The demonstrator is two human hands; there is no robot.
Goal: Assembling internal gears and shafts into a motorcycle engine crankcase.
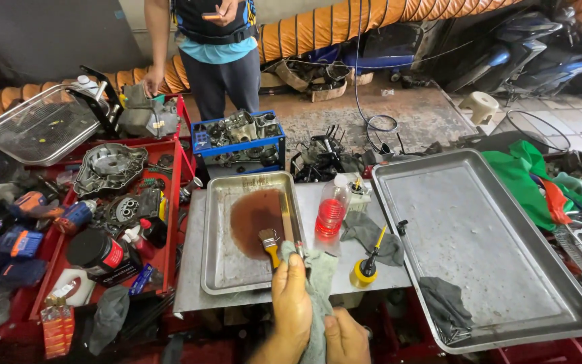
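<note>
The left hand (pixel 292 303) grips a grey rag (pixel 318 283) around a thin metal part (pixel 300 251); the right hand (pixel 346 337) clutches the rag's lower end; just beyond the left hand, a brush (pixel 269 241) lies in a metal tray (pixel 227 269) of brown liquid; a red bottle (pixel 331 209) stands further right.

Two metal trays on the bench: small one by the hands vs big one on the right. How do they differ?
The small tray holds a brown liquid puddle and a paintbrush; the big tray is dry, with only a dark rag at its near end. The small tray sits square to the bench; the big tray lies angled, overhanging the near edge. The left hand reaches the small tray's rim; no hand is near the big one. Both are shallow, rectangular and silver.
</note>
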